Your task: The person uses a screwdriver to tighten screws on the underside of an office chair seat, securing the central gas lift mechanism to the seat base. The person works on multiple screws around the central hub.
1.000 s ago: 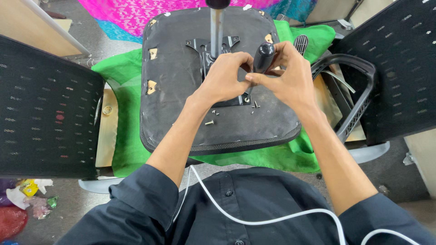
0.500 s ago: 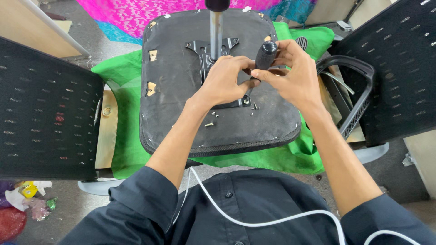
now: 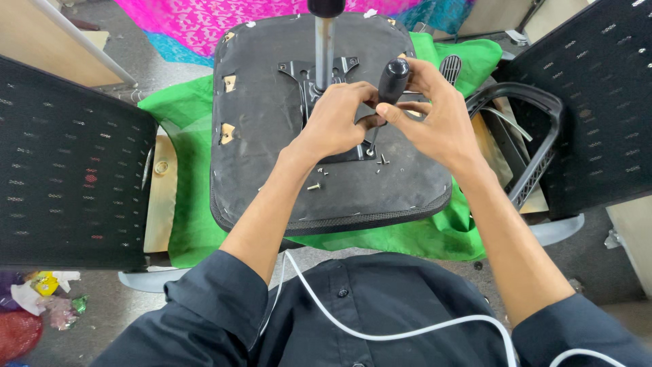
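Your screwdriver stands over the black metal plate in the middle of the upturned chair seat, which lies on a green cloth. Its long line runs from the fat black handle, up top and a bit to the right, down to the thin tip, which points down and a little left at a screw spot on the plate's near edge. Your right hand wraps the handle with fingers and thumb, so that grip is closed on the tool. Your left hand sits just beside it, fingers curled near the shaft, but you cannot tell from here if it pinches the shaft or only steadies it. To do this well, I think you should hold the tool straighter, right in line with the screw, push down, and turn slowly so the tip does not slip out. Keep the left fingers low to guide the tip. Small loose screws lie on the seat near your left wrist, so mind your arm does not knock them off. The shiny post rises just behind your hands.
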